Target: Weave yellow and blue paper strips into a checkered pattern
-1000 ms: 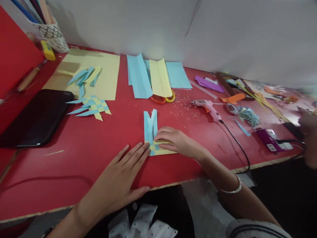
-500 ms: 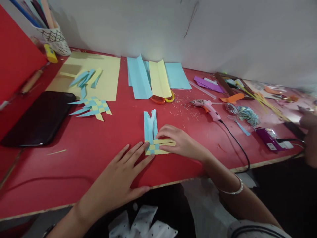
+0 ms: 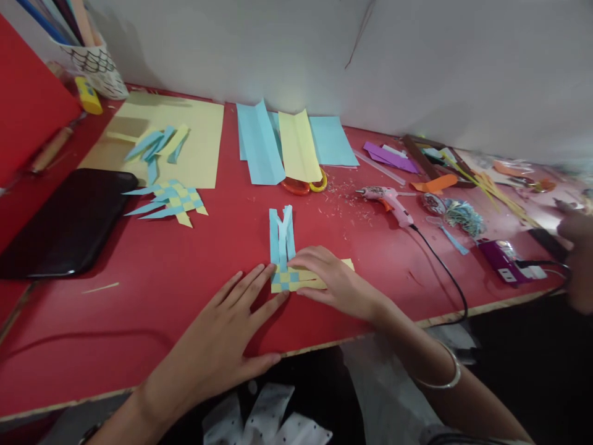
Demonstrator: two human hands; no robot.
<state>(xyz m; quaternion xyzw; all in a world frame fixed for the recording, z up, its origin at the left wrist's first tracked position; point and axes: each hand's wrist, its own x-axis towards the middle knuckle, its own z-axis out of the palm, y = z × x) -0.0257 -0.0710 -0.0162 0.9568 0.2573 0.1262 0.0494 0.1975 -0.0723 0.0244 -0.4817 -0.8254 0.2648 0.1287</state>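
Observation:
A woven piece of blue and yellow paper strips (image 3: 281,278) lies flat on the red table, its blue strips pointing away from me and its yellow strips running right. My left hand (image 3: 227,327) is open, fingers spread on the table, with fingertips touching the weave's left and lower edges. My right hand (image 3: 336,281) lies over the yellow strips, fingers stretched out and apart, fingertips on the paper beside the checkered part. Parts of the yellow strips are hidden beneath it. A finished-looking woven paper fish shape (image 3: 173,201) rests farther left.
A black phone-like slab (image 3: 69,222) lies at left, near a yellow sheet (image 3: 199,142) with paper curls. Folded papers (image 3: 259,145) partly cover orange and yellow scissor handles (image 3: 319,182). A pink glue gun (image 3: 389,201) with a cord lies right. Another person's hand (image 3: 577,232) shows at far right.
My right hand has shifted slightly down, exposing the yellow strips' right ends. The upper yellow strip now lies against the weave, with more checks showing. My left hand stays nearly still.

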